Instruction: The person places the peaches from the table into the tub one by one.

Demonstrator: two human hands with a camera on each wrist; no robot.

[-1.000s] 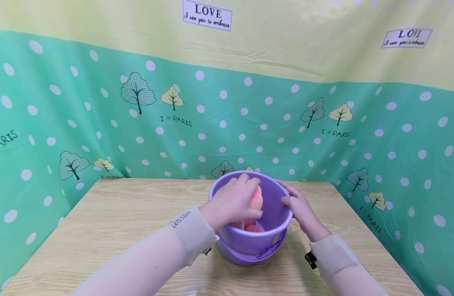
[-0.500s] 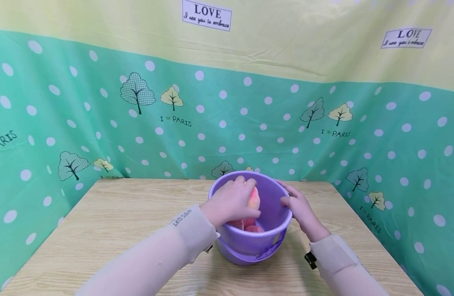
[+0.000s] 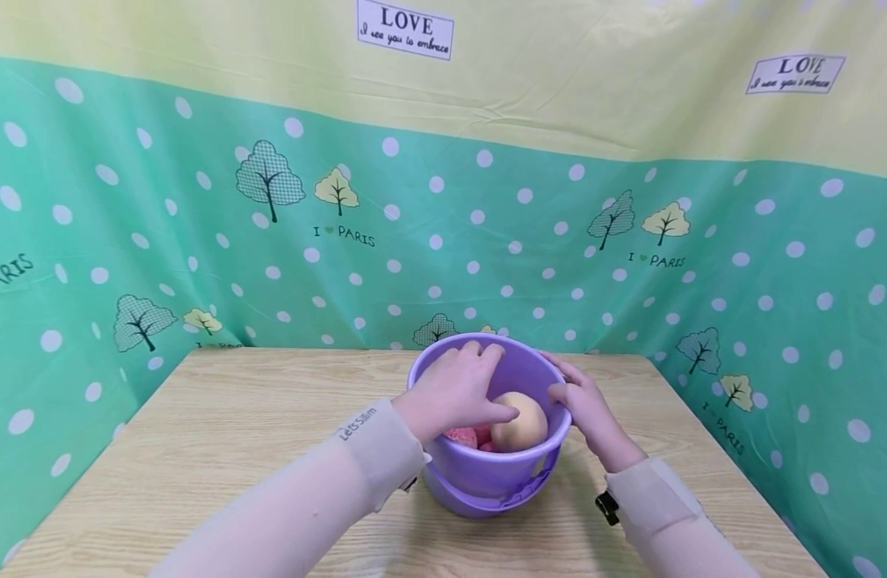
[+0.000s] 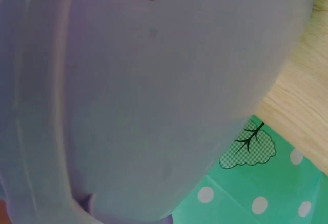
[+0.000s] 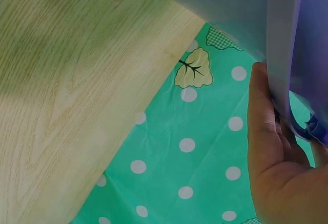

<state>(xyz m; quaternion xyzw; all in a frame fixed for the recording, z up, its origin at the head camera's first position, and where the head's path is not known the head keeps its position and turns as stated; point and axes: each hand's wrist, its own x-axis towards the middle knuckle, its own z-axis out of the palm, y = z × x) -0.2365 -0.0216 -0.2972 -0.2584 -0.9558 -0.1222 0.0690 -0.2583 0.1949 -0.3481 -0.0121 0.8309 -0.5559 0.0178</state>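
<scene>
A purple bucket (image 3: 479, 486) stands on the table, its mouth tilted toward me. Inside lies a pale yellow peach (image 3: 528, 424), with several reddish peaches (image 3: 462, 437) partly hidden beside it. My left hand (image 3: 453, 392) reaches into the mouth from the left, fingers spread. Its thumb overlaps the pale peach; whether they touch I cannot tell. My right hand (image 3: 595, 416) grips the bucket's right rim, thumb inside. In the right wrist view, fingers (image 5: 261, 101) lie along the outside wall. Only the bucket's outer wall (image 4: 169, 90) fills the left wrist view; the left hand is hidden there.
The bucket's purple handle (image 3: 526, 491) hangs down its front. A wood-grain table (image 3: 270, 425) extends to both sides. Behind and beside it hangs a green and yellow curtain (image 3: 385, 265) with dots and trees.
My left hand has let go of the pale peach and its fingers have spread. The peach has dropped to the bucket's right side. My right hand stays on the rim.
</scene>
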